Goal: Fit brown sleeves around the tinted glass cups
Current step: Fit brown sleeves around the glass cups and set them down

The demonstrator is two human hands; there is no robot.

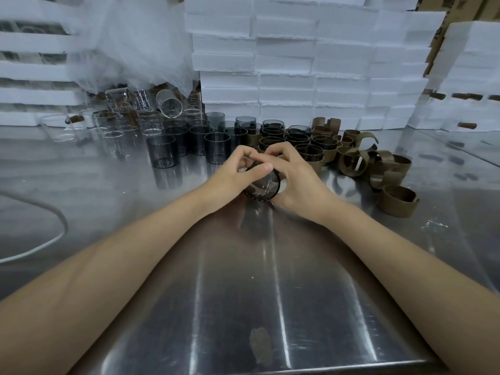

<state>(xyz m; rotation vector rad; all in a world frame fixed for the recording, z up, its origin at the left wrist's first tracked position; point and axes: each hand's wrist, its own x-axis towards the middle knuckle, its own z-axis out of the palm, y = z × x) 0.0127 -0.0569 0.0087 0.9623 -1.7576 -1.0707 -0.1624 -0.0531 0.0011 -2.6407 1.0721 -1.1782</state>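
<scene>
A: How do the hands sit?
B: Both forearms reach forward. The left hand [235,171] and right hand [297,177] curl round one cup [262,188], tilted, a round end facing the camera.
A: Is a sleeve on it?
B: Fingers hide that, so I can't tell.
A: And around them?
B: A steel table [243,293]. Bare cups [189,147] stand behind the hands, loose sleeves [378,169] lie to the right, and foam boxes [297,63] are stacked at the back.
</scene>
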